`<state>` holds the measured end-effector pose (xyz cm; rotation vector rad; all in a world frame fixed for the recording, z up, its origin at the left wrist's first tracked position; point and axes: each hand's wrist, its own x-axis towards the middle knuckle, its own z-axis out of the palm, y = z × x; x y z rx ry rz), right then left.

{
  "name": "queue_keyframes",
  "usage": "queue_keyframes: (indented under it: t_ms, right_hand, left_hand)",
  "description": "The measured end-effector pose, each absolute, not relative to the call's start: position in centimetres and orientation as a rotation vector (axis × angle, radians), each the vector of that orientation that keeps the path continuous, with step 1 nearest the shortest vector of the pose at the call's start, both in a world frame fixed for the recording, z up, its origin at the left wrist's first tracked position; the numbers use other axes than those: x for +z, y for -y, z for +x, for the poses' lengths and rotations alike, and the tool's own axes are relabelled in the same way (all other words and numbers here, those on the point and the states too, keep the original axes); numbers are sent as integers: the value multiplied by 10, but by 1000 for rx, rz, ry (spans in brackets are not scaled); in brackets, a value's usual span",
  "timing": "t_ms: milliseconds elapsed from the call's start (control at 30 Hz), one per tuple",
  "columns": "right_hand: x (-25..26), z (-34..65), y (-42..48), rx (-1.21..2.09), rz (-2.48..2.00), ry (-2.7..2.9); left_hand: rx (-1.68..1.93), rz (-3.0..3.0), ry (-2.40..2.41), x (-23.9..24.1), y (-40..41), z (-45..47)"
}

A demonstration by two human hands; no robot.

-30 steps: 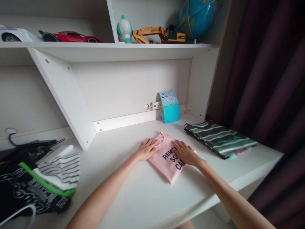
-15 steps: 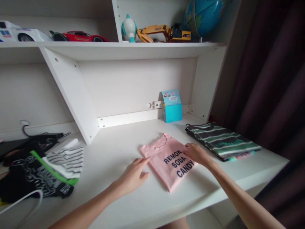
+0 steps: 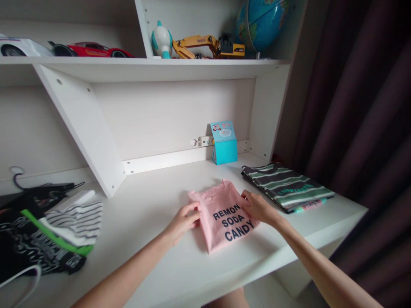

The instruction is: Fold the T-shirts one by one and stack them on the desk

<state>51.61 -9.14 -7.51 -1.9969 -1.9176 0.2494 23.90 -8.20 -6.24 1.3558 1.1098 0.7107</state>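
A folded pink T-shirt (image 3: 221, 214) with dark lettering lies on the white desk, its neckline toward the back. My left hand (image 3: 184, 220) grips its left edge, thumb and fingers closed on the cloth. At the opposite edge, my right hand (image 3: 257, 206) pinches the fabric, its fingertips partly hidden by the folds. The shirt's near edge looks slightly raised off the desk. To the right of my right hand lies a stack of folded clothes (image 3: 285, 184), with a green, dark and white striped shirt on top.
Black and striped clothes (image 3: 48, 239) with hangers (image 3: 19, 182) lie at the left. A blue desk calendar (image 3: 225, 147) stands at the back near a power socket (image 3: 205, 141). Above, a shelf (image 3: 167, 64) holds toy cars, a yellow excavator (image 3: 208, 45) and a globe (image 3: 263, 23). A dark curtain (image 3: 362, 107) hangs right.
My left hand has closed on the shirt's left edge, where it was lying open beside it. The shirt has turned slightly between my hands. The view has shifted a little to the right.
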Motion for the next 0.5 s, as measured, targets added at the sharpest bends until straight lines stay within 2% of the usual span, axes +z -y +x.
queue_keyframes:
  t_ms: [200,500]
  right_hand:
    - [-57,536,93,113,-1992,1865]
    - [35,668,79,-280,-2242,1509]
  left_hand:
    - [987,1633,-1024,-74,57,282]
    - [1291,2090,-700,-4,15,431]
